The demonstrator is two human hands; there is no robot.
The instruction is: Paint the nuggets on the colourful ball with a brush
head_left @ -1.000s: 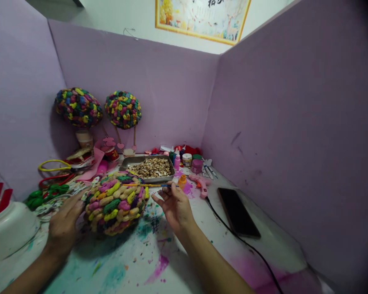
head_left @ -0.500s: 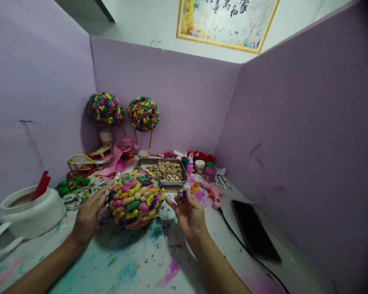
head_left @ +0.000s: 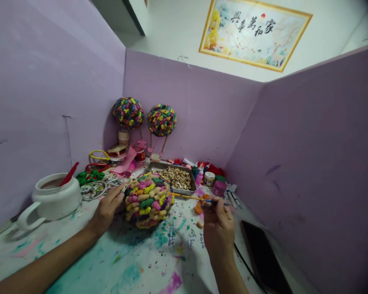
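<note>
A ball [head_left: 147,202] covered in nut-shell-like pieces, some painted pink, yellow, green and purple and others plain tan, is at the middle of the table. My left hand [head_left: 108,208] holds its left side, the fingertips partly hidden behind it. To the right, my right hand [head_left: 219,222] pinches a thin paintbrush [head_left: 188,197] with a yellow handle part. The brush points left, its tip at the ball's right edge; whether it touches I cannot tell. Close to my right fingers stands a small orange paint bottle [head_left: 198,207], partly hidden.
A metal tray [head_left: 184,191] of shells lies behind the ball, beside paint bottles and jars [head_left: 219,188]. Two finished-looking coloured balls [head_left: 162,119] stand at the back. A white mug [head_left: 59,202] is at left, with scissors [head_left: 99,155] beyond. A phone [head_left: 263,257] and cable lie right.
The view has swung left and tilted up. My right hand with the brush has drawn away to the right from the ball. My left hand stays at the ball's left side.
</note>
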